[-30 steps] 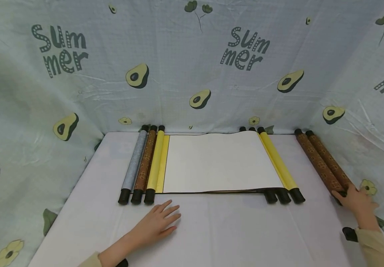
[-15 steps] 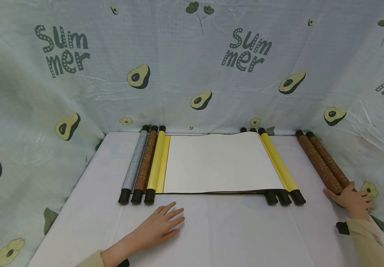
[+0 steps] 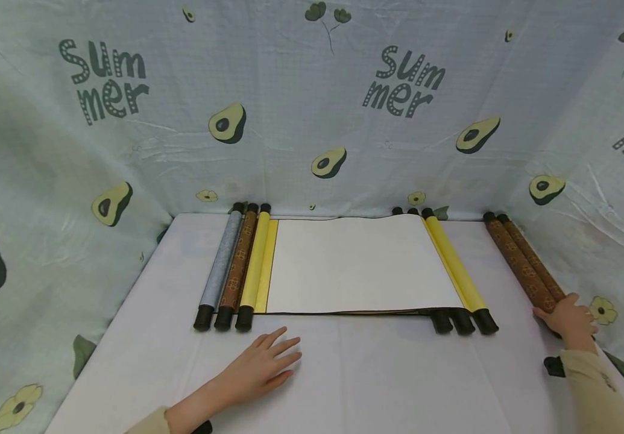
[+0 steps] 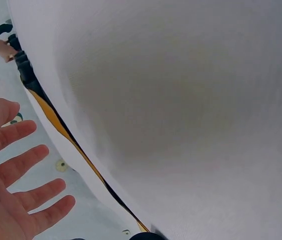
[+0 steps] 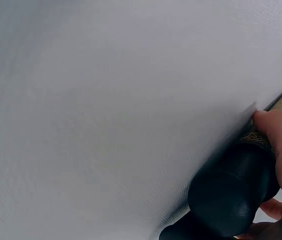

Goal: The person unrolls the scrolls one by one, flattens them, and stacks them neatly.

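Two brown patterned scrolls with black end knobs lie side by side along the table's right edge. My right hand grips them at their near ends, thumb on the inner side and fingers around the outer side. The left hand is held with fingers spread in front of the unrolled white sheet, touching nothing. In the left wrist view its fingers are apart and bare. A yellow roller stands at the sheet's left side, another yellow roller at its right.
Left of the yellow roller lie a brown roller and a grey roller. More black knobs show beside the right yellow roller. Avocado-print cloth rises behind and beside the white-covered table.
The two brown scrolls have come closer together at the right edge. My right hand has shifted slightly left and closed around their near ends. The left hand has barely moved.
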Motion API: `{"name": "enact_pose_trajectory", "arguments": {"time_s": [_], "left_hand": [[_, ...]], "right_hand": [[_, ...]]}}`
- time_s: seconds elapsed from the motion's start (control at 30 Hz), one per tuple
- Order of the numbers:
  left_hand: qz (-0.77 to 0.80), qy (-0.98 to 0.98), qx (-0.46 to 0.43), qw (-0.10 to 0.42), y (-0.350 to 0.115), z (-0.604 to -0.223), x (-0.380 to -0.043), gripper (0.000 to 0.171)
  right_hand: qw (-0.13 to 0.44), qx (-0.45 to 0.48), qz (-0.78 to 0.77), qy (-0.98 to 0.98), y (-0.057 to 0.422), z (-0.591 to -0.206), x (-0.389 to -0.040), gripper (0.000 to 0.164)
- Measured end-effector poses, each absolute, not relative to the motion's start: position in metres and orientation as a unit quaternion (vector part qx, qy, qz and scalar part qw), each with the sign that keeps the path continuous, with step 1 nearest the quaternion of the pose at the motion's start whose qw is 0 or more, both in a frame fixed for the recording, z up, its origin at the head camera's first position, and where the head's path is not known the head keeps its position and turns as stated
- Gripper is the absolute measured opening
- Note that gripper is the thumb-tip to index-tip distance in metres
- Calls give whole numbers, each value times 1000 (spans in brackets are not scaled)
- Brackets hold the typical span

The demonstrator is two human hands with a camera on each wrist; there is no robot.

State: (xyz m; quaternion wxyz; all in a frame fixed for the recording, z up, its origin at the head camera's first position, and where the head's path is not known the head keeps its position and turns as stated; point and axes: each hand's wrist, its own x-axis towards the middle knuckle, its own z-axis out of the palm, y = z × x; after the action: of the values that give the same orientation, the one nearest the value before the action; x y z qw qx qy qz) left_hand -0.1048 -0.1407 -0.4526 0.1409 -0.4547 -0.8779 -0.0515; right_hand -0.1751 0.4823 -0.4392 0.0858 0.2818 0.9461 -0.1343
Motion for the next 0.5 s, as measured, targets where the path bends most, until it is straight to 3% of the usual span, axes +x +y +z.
{"name": "enact_pose_trajectory", "arguments": {"time_s": [0.3, 0.5], "left_hand": [[-47, -887, -447, 109, -141, -454, -102, 32], [-51, -885, -447, 118, -143, -458, -101, 31]], "right_hand": [[75, 273, -117, 952, 479, -435, -174, 103], [65, 276, -100, 954, 473, -429, -175, 107]]}}
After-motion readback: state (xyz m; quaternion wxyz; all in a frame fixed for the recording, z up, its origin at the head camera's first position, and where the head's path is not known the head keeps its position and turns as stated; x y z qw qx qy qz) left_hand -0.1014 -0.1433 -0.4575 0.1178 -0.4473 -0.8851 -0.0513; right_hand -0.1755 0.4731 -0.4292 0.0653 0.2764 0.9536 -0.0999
